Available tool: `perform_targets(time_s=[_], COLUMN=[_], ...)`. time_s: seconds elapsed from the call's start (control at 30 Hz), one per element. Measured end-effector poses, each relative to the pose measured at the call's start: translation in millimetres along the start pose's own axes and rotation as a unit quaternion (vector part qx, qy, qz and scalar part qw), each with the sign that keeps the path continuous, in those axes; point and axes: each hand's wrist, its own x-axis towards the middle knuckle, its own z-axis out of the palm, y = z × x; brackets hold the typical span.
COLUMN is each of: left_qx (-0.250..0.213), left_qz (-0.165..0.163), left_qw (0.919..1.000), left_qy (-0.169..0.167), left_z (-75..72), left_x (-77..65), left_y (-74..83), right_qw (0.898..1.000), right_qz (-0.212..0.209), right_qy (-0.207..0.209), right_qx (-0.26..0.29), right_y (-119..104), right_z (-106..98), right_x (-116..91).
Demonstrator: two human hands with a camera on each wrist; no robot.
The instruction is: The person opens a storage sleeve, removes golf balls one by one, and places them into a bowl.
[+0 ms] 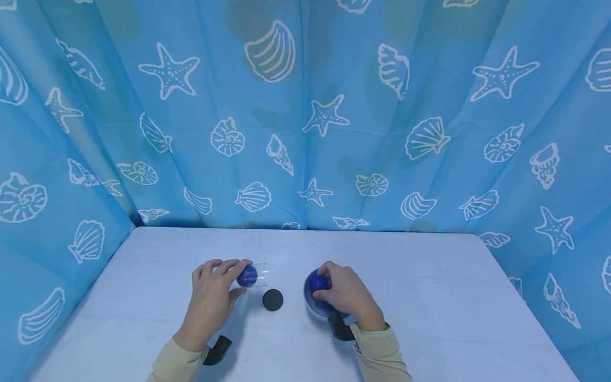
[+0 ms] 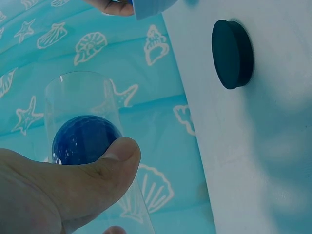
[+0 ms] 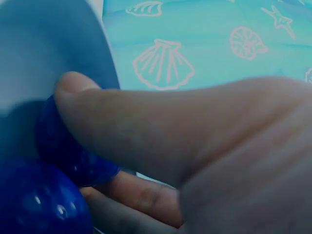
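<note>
My left hand [image 1: 210, 292] grips a clear cylindrical container [image 1: 262, 275], held tilted on its side with its far end toward the right. A dimpled blue golf ball [image 2: 80, 139] sits inside it, behind the thumb in the left wrist view. My right hand [image 1: 350, 292] reaches into a blue-grey bowl [image 1: 312, 306] and pinches a blue ball [image 1: 319, 283] between thumb and fingers. In the right wrist view a second blue ball [image 3: 39, 202] lies beside the pinched ball [image 3: 73, 151]. Between the hands a round black lid [image 1: 272, 300] lies flat on the table.
A white-covered table [image 1: 429, 307] stretches under both hands. Blue curtains [image 1: 305, 106] with white shell and starfish prints hang behind it and at both sides. Black camera mounts [image 1: 218, 350] stick out from the wrists, the right one close over the bowl's near rim.
</note>
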Motion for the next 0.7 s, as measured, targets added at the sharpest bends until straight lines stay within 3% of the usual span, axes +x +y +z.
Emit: perform_targets(time_s=[0.7], left_qx=[-0.011], left_qz=[0.016], left_qw=[0.9997], left_qy=[0.016], left_z=[0.3], left_x=[-1.5], left_y=[-1.8], right_qw=[1.000], right_qz=[0.008], right_qy=[-0.023], right_qx=[-0.016], right_y=[-4.6], right_z=[2.0], right_x=[-1.6])
